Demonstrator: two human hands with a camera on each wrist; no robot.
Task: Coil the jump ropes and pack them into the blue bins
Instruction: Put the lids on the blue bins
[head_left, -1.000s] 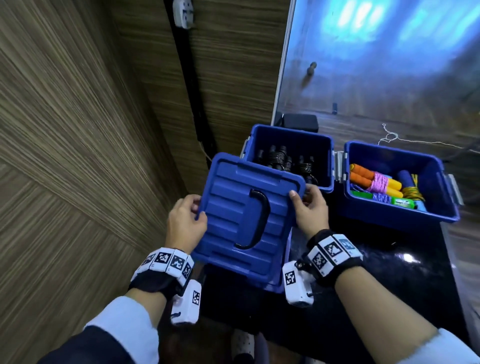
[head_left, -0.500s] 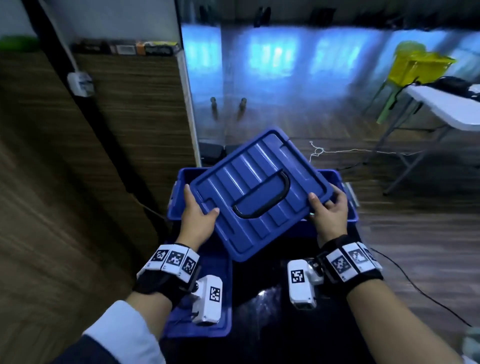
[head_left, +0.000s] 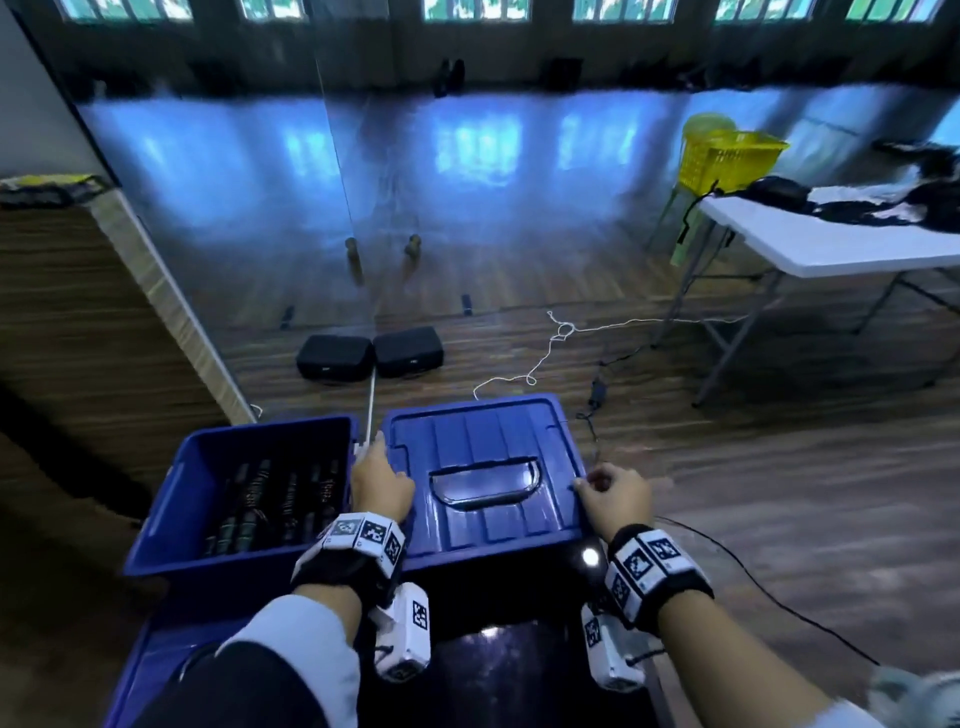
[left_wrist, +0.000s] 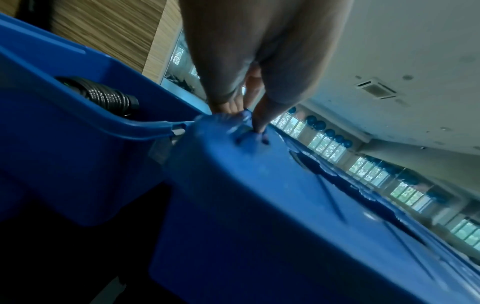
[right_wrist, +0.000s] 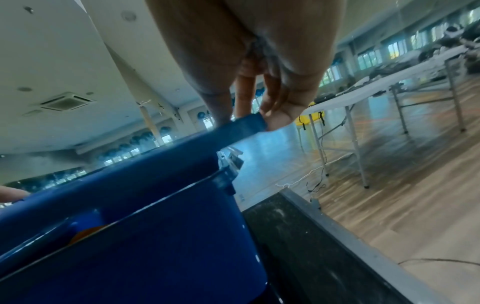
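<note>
The blue lid (head_left: 483, 452) with a black handle (head_left: 485, 486) lies flat over the right blue bin (right_wrist: 130, 236). My left hand (head_left: 382, 470) grips the lid's left edge, thumb and fingers on it (left_wrist: 246, 121). My right hand (head_left: 597, 483) pinches the lid's right edge (right_wrist: 246, 123). In the right wrist view, a gap under the lid shows a bit of orange. The left blue bin (head_left: 171, 499) stands uncovered, with several coiled black jump ropes (head_left: 270, 499) inside; a black rope handle (left_wrist: 103, 95) shows in the left wrist view.
Both bins sit on a black table (head_left: 509, 675); its right edge (right_wrist: 337, 230) drops to the wooden floor. A second blue lid (head_left: 150, 670) lies at the near left. Beyond are black cases (head_left: 363, 356), a white cord (head_left: 550, 353), a white folding table (head_left: 831, 244) and a yellow basket (head_left: 727, 156).
The lid, held tilted in the air before, has come down flat onto the right bin and hides the coloured ropes. Both hands stay on its sides. The head view has lifted.
</note>
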